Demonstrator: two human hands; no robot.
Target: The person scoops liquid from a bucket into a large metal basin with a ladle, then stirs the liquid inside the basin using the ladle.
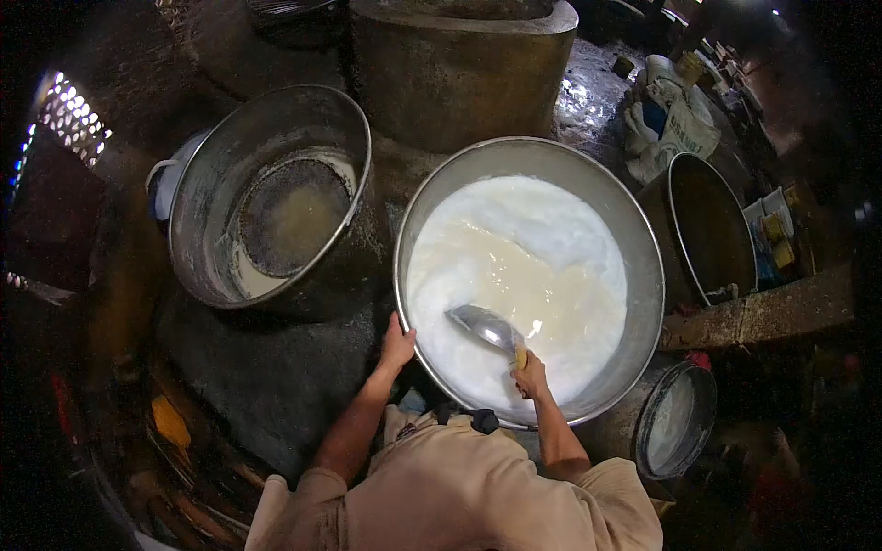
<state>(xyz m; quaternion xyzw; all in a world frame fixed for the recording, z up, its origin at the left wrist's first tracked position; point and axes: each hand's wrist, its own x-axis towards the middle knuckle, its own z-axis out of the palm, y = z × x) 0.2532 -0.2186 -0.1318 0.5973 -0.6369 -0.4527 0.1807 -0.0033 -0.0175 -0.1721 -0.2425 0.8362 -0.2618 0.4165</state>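
Observation:
A wide metal basin (648, 275) holds white foam and a pale, milky liquid (519, 275). My left hand (397, 347) grips the basin's rim at its lower left. In my right hand (530, 375) is the yellowish handle of a metal scoop (487, 325), held over the foam near the front of the basin. The scoop's head points left, at the surface of the liquid; whether it dips in I cannot tell.
A second metal basin (207, 234) with a round dark mesh inside stands at the left. Behind is a round concrete structure (450, 87). At the right are a large metal pot (712, 230), a smaller drum (675, 422) and sacks (684, 129).

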